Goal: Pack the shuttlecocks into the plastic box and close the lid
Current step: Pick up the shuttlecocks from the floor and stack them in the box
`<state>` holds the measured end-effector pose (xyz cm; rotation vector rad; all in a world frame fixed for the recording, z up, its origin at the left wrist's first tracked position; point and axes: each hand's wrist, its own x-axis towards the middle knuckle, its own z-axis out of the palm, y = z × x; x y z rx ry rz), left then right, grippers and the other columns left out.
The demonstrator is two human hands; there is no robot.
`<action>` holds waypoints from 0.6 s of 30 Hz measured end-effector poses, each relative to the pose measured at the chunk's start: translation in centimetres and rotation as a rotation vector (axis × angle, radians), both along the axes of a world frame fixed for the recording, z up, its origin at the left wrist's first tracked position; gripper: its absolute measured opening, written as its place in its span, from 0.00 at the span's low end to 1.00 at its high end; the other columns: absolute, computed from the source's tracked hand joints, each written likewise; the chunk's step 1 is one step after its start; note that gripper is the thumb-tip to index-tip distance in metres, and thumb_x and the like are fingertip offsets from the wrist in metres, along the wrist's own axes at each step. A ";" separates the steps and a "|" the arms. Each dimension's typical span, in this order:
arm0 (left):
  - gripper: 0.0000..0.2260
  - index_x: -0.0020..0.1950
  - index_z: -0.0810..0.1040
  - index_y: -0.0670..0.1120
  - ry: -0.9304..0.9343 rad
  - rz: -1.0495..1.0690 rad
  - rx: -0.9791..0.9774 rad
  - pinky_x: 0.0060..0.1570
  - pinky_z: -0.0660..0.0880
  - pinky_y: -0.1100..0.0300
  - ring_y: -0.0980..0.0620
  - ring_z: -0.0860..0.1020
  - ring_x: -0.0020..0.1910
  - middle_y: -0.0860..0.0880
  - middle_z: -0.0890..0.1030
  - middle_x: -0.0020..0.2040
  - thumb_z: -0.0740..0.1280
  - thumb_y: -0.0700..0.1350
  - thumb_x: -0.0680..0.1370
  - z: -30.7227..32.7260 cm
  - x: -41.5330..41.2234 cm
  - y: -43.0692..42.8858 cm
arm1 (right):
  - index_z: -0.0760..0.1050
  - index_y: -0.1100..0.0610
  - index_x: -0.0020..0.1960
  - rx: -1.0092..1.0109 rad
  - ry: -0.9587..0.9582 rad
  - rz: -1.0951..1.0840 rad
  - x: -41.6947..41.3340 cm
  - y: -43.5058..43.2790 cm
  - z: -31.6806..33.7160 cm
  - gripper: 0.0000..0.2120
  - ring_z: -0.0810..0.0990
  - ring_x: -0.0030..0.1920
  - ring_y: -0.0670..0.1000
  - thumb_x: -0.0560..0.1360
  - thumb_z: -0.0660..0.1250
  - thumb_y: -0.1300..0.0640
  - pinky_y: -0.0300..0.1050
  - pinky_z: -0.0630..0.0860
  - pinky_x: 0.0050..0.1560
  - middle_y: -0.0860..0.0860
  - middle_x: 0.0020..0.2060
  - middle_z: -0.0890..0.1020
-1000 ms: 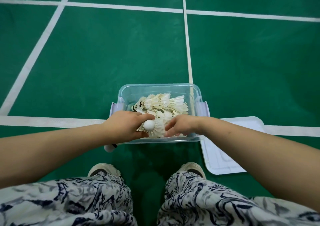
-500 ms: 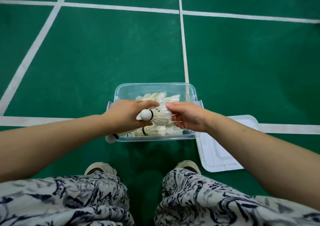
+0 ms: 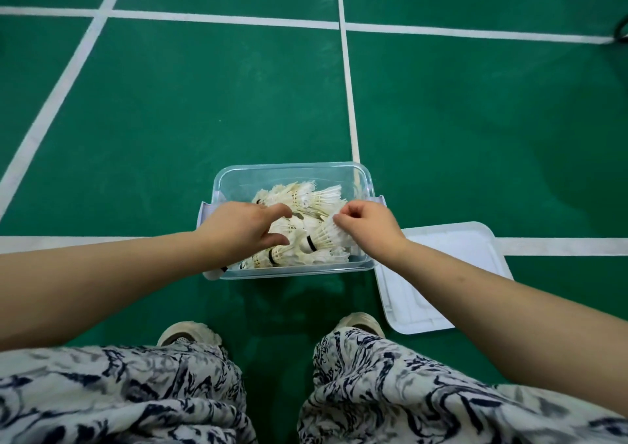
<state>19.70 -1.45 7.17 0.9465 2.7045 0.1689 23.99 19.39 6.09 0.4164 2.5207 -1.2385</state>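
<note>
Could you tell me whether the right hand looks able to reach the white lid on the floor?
Probably yes: the white rectangular plastic lid lies uncovered beside the right hand, with nothing between them. Its grip must first release the white feathered shuttlecock it pinches over the clear plastic box.

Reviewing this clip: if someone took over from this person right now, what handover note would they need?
Left hand: open, fingers spread on the pile of shuttlecocks inside the plastic box.
Right hand: pinches the feather skirt of one shuttlecock over the box, cork pointing toward the left hand.
Lid: off, lying on the floor to the right of the box.
Done: a pile is in the box.
Left: lay the held one in, then fit and close the lid.
</note>
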 end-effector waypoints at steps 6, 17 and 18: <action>0.17 0.63 0.71 0.55 -0.059 -0.155 -0.076 0.47 0.72 0.56 0.49 0.78 0.51 0.51 0.81 0.51 0.59 0.59 0.77 -1.1 -0.1 0.3 | 0.72 0.50 0.34 0.142 -0.119 0.268 -0.1 -1.6 -1.2 0.12 0.82 0.43 0.54 0.76 0.64 0.53 0.46 0.78 0.50 0.52 0.38 0.83; 0.15 0.61 0.75 0.58 -0.062 -0.428 -0.174 0.41 0.68 0.60 0.51 0.76 0.52 0.53 0.75 0.55 0.54 0.57 0.79 -3.0 -0.7 0.2 | 0.81 0.54 0.49 0.313 -0.284 0.408 -0.5 -2.6 -3.0 0.09 0.79 0.52 0.53 0.74 0.68 0.52 0.41 0.72 0.45 0.52 0.50 0.83; 0.15 0.61 0.75 0.58 -0.062 -0.436 -0.170 0.41 0.69 0.60 0.50 0.76 0.51 0.53 0.75 0.55 0.54 0.57 0.79 -3.0 -0.7 0.2 | 0.82 0.55 0.50 0.302 -0.292 0.405 -0.6 -2.5 -3.1 0.09 0.79 0.52 0.52 0.73 0.69 0.51 0.41 0.71 0.45 0.52 0.50 0.83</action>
